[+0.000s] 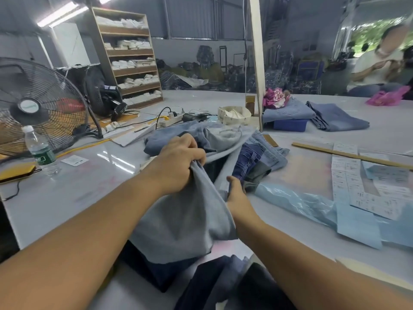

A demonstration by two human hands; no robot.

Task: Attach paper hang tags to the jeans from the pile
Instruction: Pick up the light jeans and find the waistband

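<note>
Denim in both hands. Left hand (178,163) clenches a bunched fold of pale grey-blue jeans (183,220), fingers curled tight into the cloth, garment draping down over the near edge of the worktop (67,198). Right hand (237,191) sits at the right edge of the same cloth, thumb up; fingers are buried under the fabric, so the grip itself cannot be told.

Pile of jeans (245,151) lies just beyond the hands, mid-worktop, mixed light and dark washes. Darker jeans (212,278) hang at the near edge beneath the held pair. Bowl of hang tags (234,115) stands far of the pile, by the power strip (172,120). Sheets of printed labels (348,182) and blue plastic bag (297,201) to the right; fan (38,108) and water bottle (40,151) to the left.

Judgement: step in hand is drawing one pair free and finding its waistband. Best done by pulling toward the near edge with the left while the right steadies the pile, then flattening the waist section before reaching for a tag. Risk: dragging neighbouring pairs off with it.
</note>
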